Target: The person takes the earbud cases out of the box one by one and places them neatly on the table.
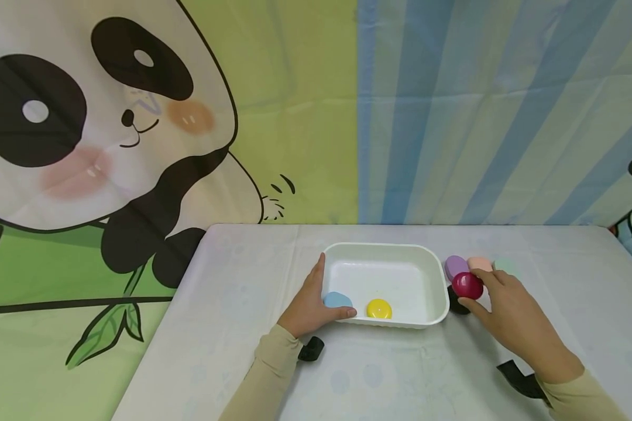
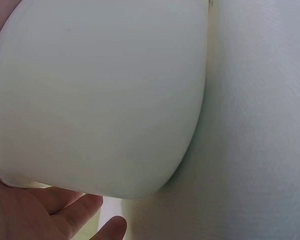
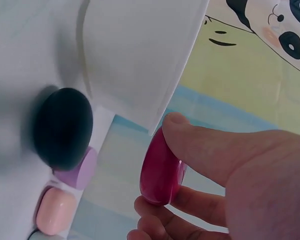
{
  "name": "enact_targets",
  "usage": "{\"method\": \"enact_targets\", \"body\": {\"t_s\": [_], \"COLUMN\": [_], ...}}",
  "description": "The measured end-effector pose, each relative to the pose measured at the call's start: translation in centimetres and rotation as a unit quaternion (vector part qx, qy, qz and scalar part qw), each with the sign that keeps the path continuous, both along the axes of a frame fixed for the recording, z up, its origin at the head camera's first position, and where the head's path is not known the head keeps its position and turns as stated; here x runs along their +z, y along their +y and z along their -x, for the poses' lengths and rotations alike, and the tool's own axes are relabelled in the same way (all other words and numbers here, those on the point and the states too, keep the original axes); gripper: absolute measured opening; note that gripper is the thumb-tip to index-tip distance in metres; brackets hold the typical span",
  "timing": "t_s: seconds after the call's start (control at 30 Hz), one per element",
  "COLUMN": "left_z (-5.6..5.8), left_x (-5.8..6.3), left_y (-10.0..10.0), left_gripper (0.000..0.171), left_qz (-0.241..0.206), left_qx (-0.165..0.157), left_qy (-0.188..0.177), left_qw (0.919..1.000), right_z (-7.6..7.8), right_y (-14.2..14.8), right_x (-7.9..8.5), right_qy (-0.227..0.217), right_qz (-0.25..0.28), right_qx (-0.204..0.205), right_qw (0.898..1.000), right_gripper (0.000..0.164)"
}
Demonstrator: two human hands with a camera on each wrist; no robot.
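My left hand point(image 1: 312, 305) grips the left front corner of a white rectangular tray point(image 1: 395, 280), thumb over the front rim and fingers along the left side. Inside the tray lie a light blue rounded piece point(image 1: 337, 300) and a glossy yellow round piece point(image 1: 379, 309), both near the front wall. To the right of the tray, my right hand point(image 1: 518, 318) pinches a glossy magenta rounded disc point(image 3: 161, 170) between thumb and fingers, raised off the table. Below the disc a black oval piece point(image 3: 63, 129) sits against the tray's right side, partly hidden in the head view.
Behind the right hand stand a purple piece point(image 1: 455, 266), a peach piece point(image 1: 479, 264) and a mint piece point(image 1: 505, 266) in a row. Black straps point(image 1: 312, 349) show at both wrists. A printed panda cloth point(image 1: 295, 117) hangs behind the white-covered table point(image 1: 379, 380).
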State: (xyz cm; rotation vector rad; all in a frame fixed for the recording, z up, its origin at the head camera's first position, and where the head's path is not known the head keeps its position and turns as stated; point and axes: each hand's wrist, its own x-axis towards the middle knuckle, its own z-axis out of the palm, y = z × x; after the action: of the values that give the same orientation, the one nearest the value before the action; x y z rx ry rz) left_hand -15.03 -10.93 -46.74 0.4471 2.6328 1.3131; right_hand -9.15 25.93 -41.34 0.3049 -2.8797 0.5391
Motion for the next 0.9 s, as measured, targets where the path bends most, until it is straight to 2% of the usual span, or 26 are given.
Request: {"method": "enact_targets", "body": {"t_s": [0.27,0.57,0.9], "left_z": [0.0,0.0,-0.1], "left_x": [0.2,0.2,0.3], "left_y": [0.0,0.1,0.1], "left_gripper": [0.135,0.135,0.135], "left_qz": [-0.012,-0.004,-0.003], "left_qx": [0.0,-0.002,0.001], "left_qy": [-0.006,-0.003,-0.01], "left_qw": [0.9999,1.0,0.9999], "right_z": [-0.1,-0.3,0.2], "right_y": [1.5,3.3,4.2], "right_x": [-0.9,-2.6,-3.8], "right_qy": [-0.047,-0.004,-0.034], "right_qz": [-0.019,-0.016,-0.034], "right_qx": [-0.025,-0.012,-0.018], "right_qw": [0.998,1.0,0.999], "right_gripper": [0.066,0.068,0.072]}}
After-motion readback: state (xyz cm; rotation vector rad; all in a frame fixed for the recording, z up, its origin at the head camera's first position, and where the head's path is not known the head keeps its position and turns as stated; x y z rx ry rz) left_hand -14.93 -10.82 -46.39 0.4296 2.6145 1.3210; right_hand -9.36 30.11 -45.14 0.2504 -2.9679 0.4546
